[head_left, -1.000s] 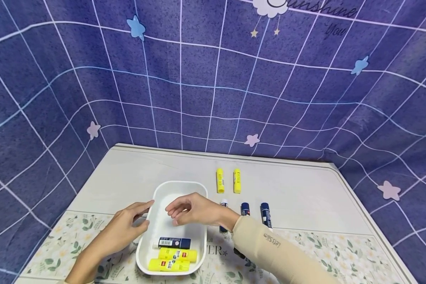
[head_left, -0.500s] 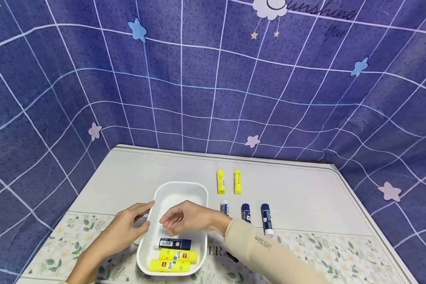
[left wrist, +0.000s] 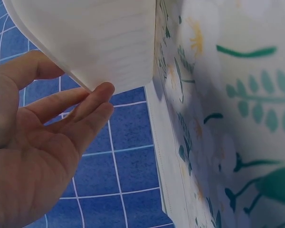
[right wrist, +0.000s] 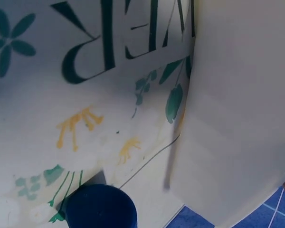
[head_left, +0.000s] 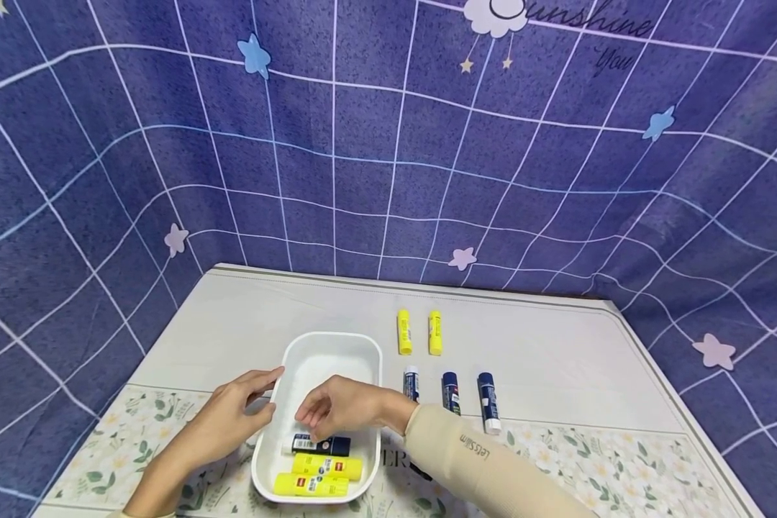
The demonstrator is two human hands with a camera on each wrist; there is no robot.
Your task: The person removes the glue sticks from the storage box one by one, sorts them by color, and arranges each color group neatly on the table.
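My left hand (head_left: 242,403) touches the left rim of a white plastic tray (head_left: 330,349) with its thumb and fingertips. In the left wrist view, its fingers (left wrist: 92,102) lie fairly straight against the tray edge. Inside the tray, my right hand (head_left: 346,406) hovers with loosely bent fingers, its fingertips overlapping a dark blue glue stick (head_left: 337,447). Two yellow glue sticks, an upper one (head_left: 326,467) and a lower one (head_left: 311,485), lie beside it at the near end. The tray wall (right wrist: 242,95) hides nearly all of the right hand in the right wrist view.
Two yellow glue sticks (head_left: 404,332) lie behind, right of the tray. Closer in are three dark blue ones (head_left: 488,401), and a dark object (head_left: 419,471) is partly covered by the right sleeve. A round blue end (right wrist: 102,206) shows low in the right wrist view.
My right hand has come nearer and lower in the tray, from its middle to the dark blue glue stick. The left hand stays on the rim, and the glue sticks keep their places.
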